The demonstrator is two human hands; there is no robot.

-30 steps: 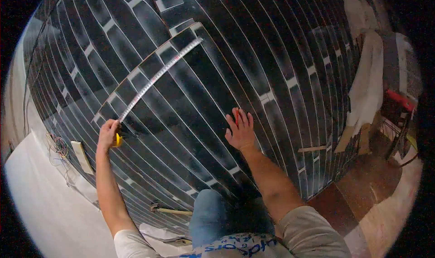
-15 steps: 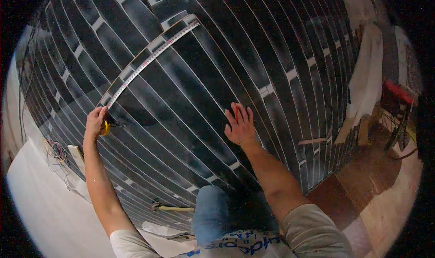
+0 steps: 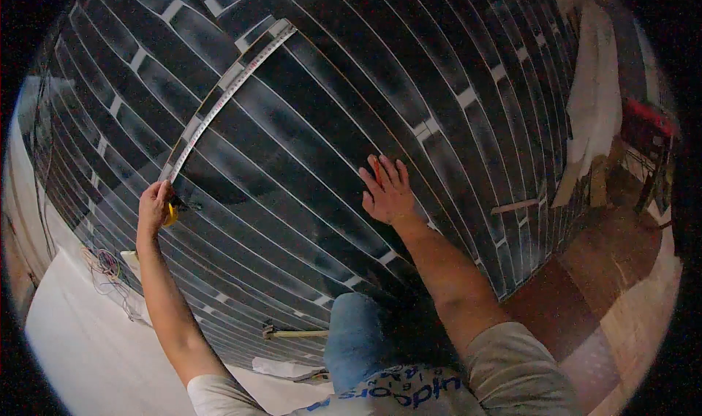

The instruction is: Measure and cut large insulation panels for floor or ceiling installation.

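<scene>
My left hand (image 3: 153,205) is closed round a yellow tape measure (image 3: 172,213), which shows in part beside the fingers. From it the pale tape blade (image 3: 219,105) stretches away over the dark, white-lined floor covering (image 3: 314,131), up to a far corner of a thin edge. The blade lies close alongside that edge. My right hand (image 3: 391,195) rests palm down on the covering, fingers spread, with a slim red pencil (image 3: 376,169) held between them.
A hammer (image 3: 296,333) with a light handle lies left of my bent knee (image 3: 355,332). Loose wires (image 3: 108,264) trail at the left edge. Cloth-like pale material (image 3: 596,87), a red object (image 3: 647,127) and a small wood strip (image 3: 514,206) are on the right.
The whole view has shifted a little, so the blade's far end sits further left in the picture. Both hands keep nearly the same places on the floor covering.
</scene>
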